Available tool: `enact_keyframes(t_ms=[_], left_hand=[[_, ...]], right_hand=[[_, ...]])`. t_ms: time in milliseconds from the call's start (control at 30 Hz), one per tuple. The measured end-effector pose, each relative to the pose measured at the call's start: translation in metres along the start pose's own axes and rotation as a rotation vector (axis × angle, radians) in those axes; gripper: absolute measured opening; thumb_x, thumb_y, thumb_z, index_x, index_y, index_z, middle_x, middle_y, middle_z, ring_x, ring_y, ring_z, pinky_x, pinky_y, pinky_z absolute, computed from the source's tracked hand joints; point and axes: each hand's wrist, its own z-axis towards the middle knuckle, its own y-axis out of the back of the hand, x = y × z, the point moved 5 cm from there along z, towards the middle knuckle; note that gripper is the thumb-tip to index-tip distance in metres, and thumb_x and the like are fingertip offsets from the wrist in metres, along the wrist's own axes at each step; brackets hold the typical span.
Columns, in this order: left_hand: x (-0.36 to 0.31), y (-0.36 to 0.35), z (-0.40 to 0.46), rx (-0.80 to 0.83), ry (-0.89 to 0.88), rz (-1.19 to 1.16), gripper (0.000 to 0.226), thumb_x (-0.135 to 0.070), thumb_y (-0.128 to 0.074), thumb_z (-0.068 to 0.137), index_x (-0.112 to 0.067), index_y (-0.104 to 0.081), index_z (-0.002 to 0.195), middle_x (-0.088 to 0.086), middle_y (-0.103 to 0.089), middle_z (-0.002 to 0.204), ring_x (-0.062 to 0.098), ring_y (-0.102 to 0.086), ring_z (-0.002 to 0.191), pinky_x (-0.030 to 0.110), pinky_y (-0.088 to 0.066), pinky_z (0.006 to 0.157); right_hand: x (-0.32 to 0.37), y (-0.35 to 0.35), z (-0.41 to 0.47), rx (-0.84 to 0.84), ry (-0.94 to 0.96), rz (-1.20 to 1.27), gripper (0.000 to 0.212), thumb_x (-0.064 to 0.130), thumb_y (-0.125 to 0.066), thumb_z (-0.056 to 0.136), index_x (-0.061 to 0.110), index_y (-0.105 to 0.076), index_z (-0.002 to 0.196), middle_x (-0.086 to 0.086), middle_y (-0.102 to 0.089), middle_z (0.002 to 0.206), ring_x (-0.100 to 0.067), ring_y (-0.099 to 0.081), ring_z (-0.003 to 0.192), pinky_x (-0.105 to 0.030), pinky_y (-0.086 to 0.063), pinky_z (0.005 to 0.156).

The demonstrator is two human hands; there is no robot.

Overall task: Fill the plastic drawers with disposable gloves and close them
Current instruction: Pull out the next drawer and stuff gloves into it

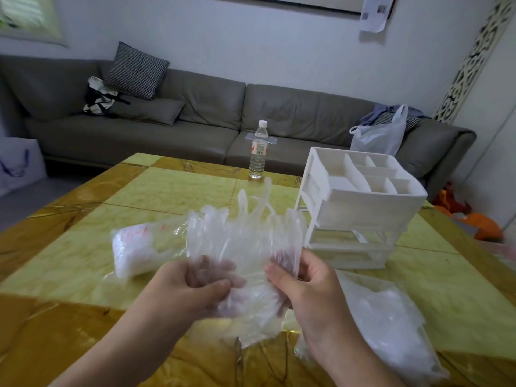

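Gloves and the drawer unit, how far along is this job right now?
Early. Nothing looks filled: the white drawer unit shows empty top compartments, and no gloves show in its drawers. In hand: left hand and right hand grip a clear glove bundle. Left: loading and closing drawers; two glove bags, and, wait on the table.

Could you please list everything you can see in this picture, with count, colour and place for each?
disposable gloves: one bunch, clear, held above the table
glove bags: two, clear, one left, one near right
drawer unit: one, white, table's right side
table: one, yellow-green and amber
water bottle: one, clear with a white cap, table's far edge
sofa: one, grey, behind the table
cushion: one, checked, on the sofa
plastic bag: one, white, sofa's right end
left hand: grips the gloves
right hand: grips the gloves
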Motion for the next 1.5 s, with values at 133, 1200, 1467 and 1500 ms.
enact_keyframes(t_ms=[133,1200,1467,1500], left_hand=[[0.001,-0.001,0.001,0.143,-0.047,0.018,0.028,0.017,-0.067,0.087,-0.003,-0.076,0.105,0.011,-0.079,0.109,0.029,-0.077,0.098,0.032,-0.064,0.078],[-0.001,0.004,0.000,-0.143,-0.107,-0.105,0.018,-0.018,-0.072,0.093,-0.001,-0.075,0.099,0.016,-0.079,0.090,0.033,-0.078,0.078,0.043,-0.064,0.067],[0.015,0.001,0.000,0.034,0.056,0.040,0.020,-0.016,-0.079,0.088,0.001,-0.077,0.079,0.018,-0.067,0.061,0.020,-0.058,0.043,0.025,-0.047,0.046],[0.014,0.002,0.001,0.033,0.037,0.073,0.020,-0.018,-0.080,0.087,0.001,-0.077,0.081,0.020,-0.068,0.063,0.022,-0.059,0.046,0.025,-0.048,0.047]], right_hand=[[-0.002,0.004,0.002,0.005,-0.021,0.024,0.035,0.019,-0.076,0.097,-0.010,-0.059,0.086,-0.006,-0.057,0.062,-0.020,-0.050,0.048,-0.029,-0.044,0.046],[-0.006,-0.004,0.000,0.036,-0.075,-0.004,0.016,0.014,-0.073,0.099,-0.002,-0.072,0.094,-0.019,-0.074,0.070,-0.031,-0.066,0.049,-0.040,-0.058,0.051],[-0.010,0.004,0.006,-0.070,-0.137,0.095,0.013,0.020,-0.082,0.090,0.007,-0.080,0.088,-0.014,-0.079,0.082,-0.030,-0.077,0.072,-0.044,-0.060,0.062],[-0.009,0.005,0.007,-0.064,-0.142,0.095,0.014,0.021,-0.082,0.091,0.007,-0.080,0.090,-0.015,-0.079,0.084,-0.032,-0.078,0.076,-0.046,-0.062,0.066]])
